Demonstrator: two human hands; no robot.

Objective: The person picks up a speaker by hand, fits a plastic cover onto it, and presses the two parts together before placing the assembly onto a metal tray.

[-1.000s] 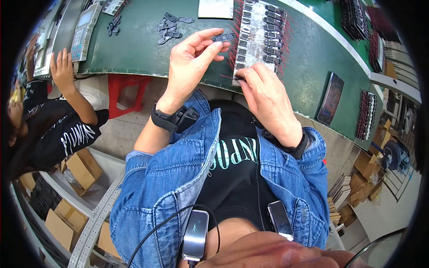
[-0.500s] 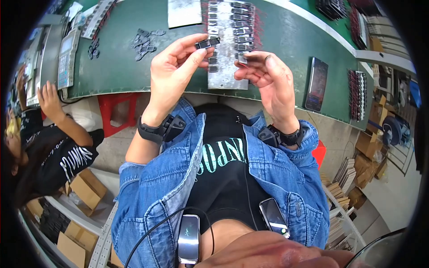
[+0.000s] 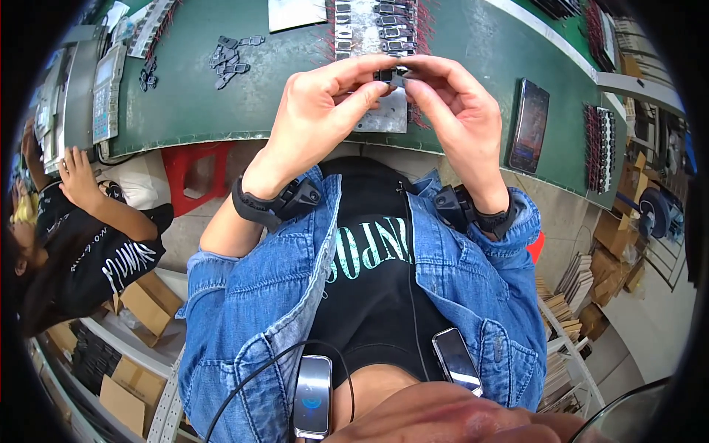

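Observation:
My left hand (image 3: 325,111) and my right hand (image 3: 450,114) meet above the green table's near edge. Between their fingertips they pinch one small black part (image 3: 390,75). Both thumbs and forefingers close on it from either side. Just behind the hands lies a grey tray (image 3: 373,29) holding rows of similar small black parts with red wires. Each wrist wears a black strap with a small device.
A green table (image 3: 199,96) carries a loose pile of black parts (image 3: 233,55) at the left, a dark phone (image 3: 529,125) at the right, and another rack of parts (image 3: 600,144). A person in black sits at the left, hand (image 3: 77,173) near a keypad device (image 3: 105,85). Cardboard boxes sit below.
Both hands have come together toward the middle. The right hand, which was apart from the left with its own grip, now joins the left on the small black part.

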